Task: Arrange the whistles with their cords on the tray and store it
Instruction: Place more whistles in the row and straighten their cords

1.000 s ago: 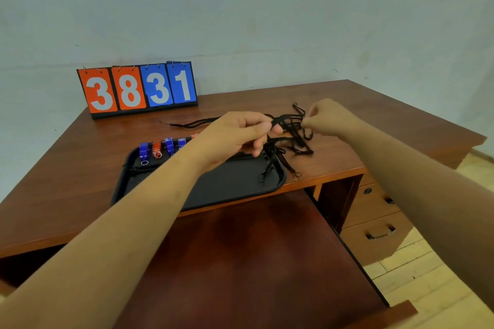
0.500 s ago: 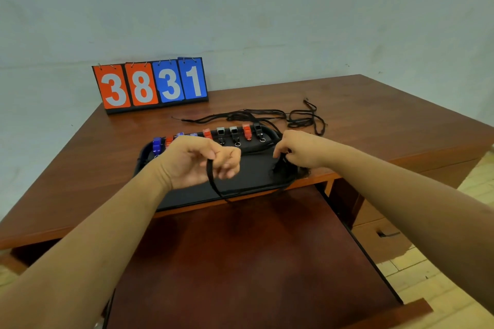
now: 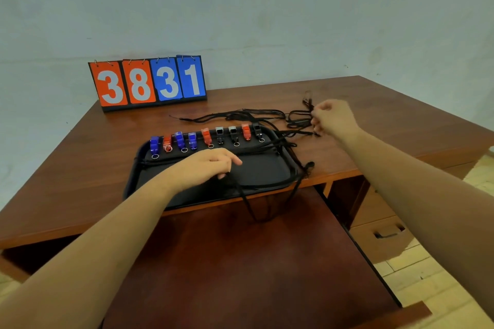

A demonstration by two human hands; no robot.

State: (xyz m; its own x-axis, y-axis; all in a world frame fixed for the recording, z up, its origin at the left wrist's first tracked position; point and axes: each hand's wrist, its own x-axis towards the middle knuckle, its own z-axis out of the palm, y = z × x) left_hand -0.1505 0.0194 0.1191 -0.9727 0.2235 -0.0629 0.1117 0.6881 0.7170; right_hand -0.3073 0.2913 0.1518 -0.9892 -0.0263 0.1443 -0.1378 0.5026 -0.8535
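Note:
A black tray (image 3: 149,184) lies at the desk's front edge. Several blue, red and black whistles (image 3: 207,136) stand in a row along its far rim. My left hand (image 3: 205,165) rests palm down over the tray's middle, its fingers pressing a black cord (image 3: 247,201) that runs across the tray and hangs in a loop over the front edge. My right hand (image 3: 332,120) is at the right of the tray, fingers pinched on a bundle of loose black cords (image 3: 298,117). More black cords (image 3: 235,115) lie spread on the desk behind the tray.
A flip scoreboard (image 3: 148,83) reading 3831 stands at the back left of the wooden desk (image 3: 66,168) against the wall. A pull-out wooden shelf (image 3: 240,270) extends below the front edge. Drawers with dark handles (image 3: 387,234) sit at the right.
My right hand has left the tray's front right corner and gone back to the loose cords on the desk. My left hand has lowered flat onto the tray, laying its cord down.

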